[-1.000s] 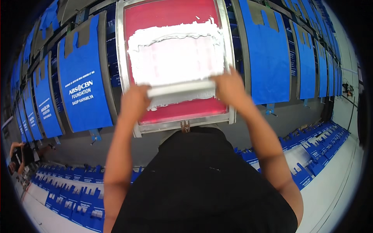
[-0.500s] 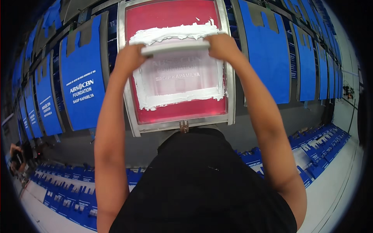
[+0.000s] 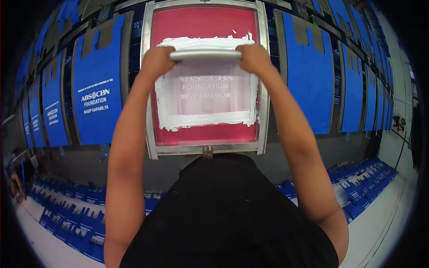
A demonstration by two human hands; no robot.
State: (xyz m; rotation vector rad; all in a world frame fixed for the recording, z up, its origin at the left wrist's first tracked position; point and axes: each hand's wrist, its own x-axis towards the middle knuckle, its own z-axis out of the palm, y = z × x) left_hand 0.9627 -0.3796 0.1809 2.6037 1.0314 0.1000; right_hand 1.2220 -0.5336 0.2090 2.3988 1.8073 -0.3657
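"How was the squeegee (image 3: 205, 55) best handled there?"

"With equal weight at both ends, I'd judge. The left hand (image 3: 157, 62) was closed round one end and the right hand (image 3: 255, 59) round the other, so the bar ran nearly level between them. Leaning harder on either side would probably have left the white ink (image 3: 205, 119) uneven; a constant angle and one unbroken stroke seemed wisest."

"Where exactly was it?"

"Over the far half of the printing screen, with thick ink just beyond the hands and another band nearer the body."

"And how did it look?"

"Long, pale and rounded on top; I couldn't make out its blade. On the body side of the hands, the stencil window (image 3: 187, 105) looked thinly veiled in white, lettering showing through, ragged ink around it. Red mesh (image 3: 205, 22) showed beyond the hands, inside a metal frame (image 3: 237, 148)."

"And to the sides?"

"A lettered blue bag (image 3: 98, 58) lay left of the left hand, a plain-looking blue bag (image 3: 308, 80) right of the right."
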